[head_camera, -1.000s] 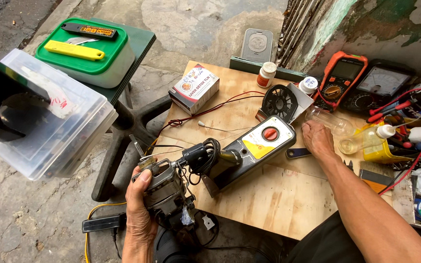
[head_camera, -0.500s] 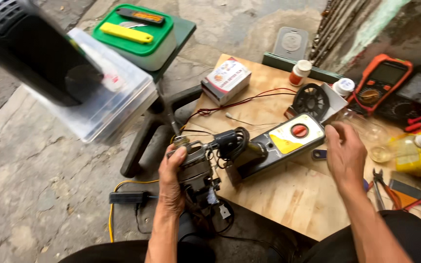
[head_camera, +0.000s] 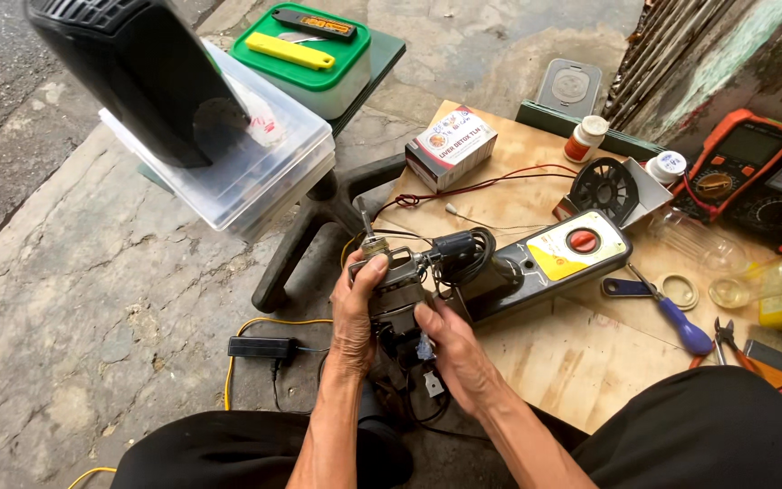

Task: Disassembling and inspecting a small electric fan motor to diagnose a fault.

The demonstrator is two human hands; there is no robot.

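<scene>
Cracked concrete floor (head_camera: 92, 299) fills the left of the scene, with a low plywood bench (head_camera: 536, 362) on the right, strewn with tools. Far left, a stack of clear plastic boxes (head_camera: 255, 172) sits under a dark blurred shape. On the bench lies a long grey device with a yellow label and red knob (head_camera: 554, 258); near it to the right are a blue-handled screwdriver (head_camera: 676, 321) and, further off, an orange multimeter (head_camera: 735, 163). At the bench's near left edge, over the person's lap, is a small grey metal motor unit (head_camera: 400, 290) trailing black cable. The left hand (head_camera: 355, 312) wraps around its left side, thumb up by the top; the right hand (head_camera: 450, 349) closes on its lower right, fingers curled beneath. It looks dense and rigid for its size, probably heavy, with bare metal that may be greasy. The solid housing seems the safest hold, not the loose wires or the thin prong on top.
</scene>
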